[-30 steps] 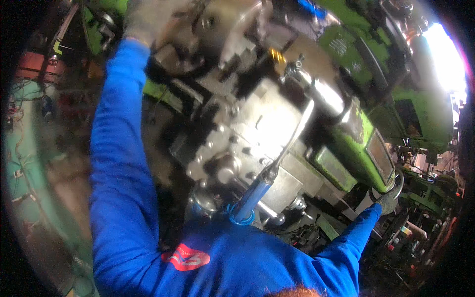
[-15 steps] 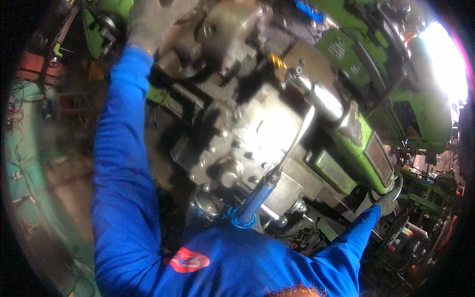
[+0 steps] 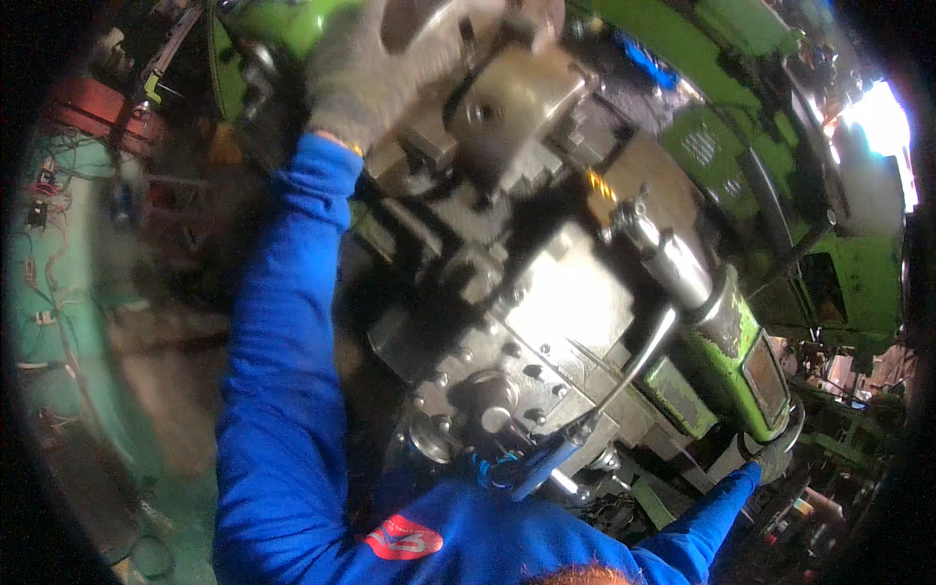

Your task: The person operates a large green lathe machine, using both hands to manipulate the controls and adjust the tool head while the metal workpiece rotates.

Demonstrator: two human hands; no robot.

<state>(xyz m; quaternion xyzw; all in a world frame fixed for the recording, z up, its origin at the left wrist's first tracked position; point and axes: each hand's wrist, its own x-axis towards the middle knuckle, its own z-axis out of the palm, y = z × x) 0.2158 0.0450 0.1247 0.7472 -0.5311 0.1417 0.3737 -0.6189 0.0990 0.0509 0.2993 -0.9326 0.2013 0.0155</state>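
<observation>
Green lathe [image 3: 751,185], grey carriage block [image 3: 546,341] mid-frame. Left hand [image 3: 366,73], gloved, fingers clenched on the chuck [image 3: 439,29] at top. Right hand [image 3: 775,458] at the handwheel [image 3: 795,429], lower right; grip can't tell. Risk: spindle starts, glove snags on chuck; curved lever [image 3: 624,375] could catch the sleeve.

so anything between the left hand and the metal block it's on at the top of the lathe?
Nothing visible. The gloved left hand already lies against the grey metal block at the top of the machine, with no gap or object between them. The right hand is far off at the lower right, by the green casing.
</observation>
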